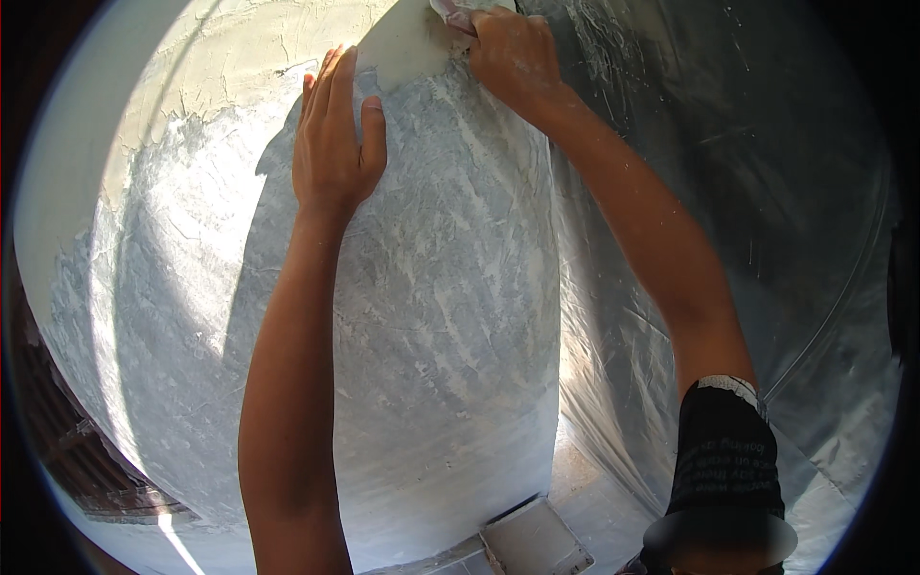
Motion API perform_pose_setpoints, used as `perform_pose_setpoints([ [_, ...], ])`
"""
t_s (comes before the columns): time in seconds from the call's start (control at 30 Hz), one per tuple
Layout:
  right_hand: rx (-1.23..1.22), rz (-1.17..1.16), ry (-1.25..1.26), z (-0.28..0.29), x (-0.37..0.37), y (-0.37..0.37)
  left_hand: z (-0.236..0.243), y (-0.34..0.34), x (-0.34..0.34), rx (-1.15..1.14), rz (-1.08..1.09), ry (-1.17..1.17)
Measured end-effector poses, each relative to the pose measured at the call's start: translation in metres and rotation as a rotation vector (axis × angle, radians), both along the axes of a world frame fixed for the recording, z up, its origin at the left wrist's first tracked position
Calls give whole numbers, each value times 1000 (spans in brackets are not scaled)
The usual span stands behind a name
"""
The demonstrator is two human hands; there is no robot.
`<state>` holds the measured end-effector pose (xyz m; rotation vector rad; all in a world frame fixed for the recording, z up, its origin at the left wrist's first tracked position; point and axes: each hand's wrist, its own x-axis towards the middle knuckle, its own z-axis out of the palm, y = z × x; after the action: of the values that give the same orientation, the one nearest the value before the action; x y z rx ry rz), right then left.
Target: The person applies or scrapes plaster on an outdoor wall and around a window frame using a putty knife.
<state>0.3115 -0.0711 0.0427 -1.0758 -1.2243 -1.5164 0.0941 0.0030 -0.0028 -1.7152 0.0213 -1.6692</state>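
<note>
One left hand (331, 153) of ours lies flat, empty, over the plastered wall (431, 287); near the wall's right edge, our right hand (515, 62) grips a tool (461, 21).

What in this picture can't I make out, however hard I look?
In the head view:
- Far end of the tool in the right hand: cut off by the top edge.
- Palm of the left hand: hidden behind the back of that hand.
- Full extent of the dark slatted thing: cut off by the lens's dark rim.
- Area just below the black sleeve: blurred.
</note>
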Motion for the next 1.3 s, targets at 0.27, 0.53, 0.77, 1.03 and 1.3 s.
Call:
perform_pose_setpoints([
  [0.27,-283,173,-88,-153,-57,-53,-5,-5,-12,-47,-52,-17],
  [0.53,-820,713,636,-256,-39,-126,-77,-1,-11,-134,-109,78],
  [0.77,-826,1285,1119,-367,-7,-133,-195,-17,-10,-357,-138,189],
  [1.03,-1014,1256,1592,-514,2,-143,-396,-76,-28,-829,-79,371],
  [1.3,-1113,1073,1992,-674,-27,-155,-576,-124,-58,-1318,-34,569],
])
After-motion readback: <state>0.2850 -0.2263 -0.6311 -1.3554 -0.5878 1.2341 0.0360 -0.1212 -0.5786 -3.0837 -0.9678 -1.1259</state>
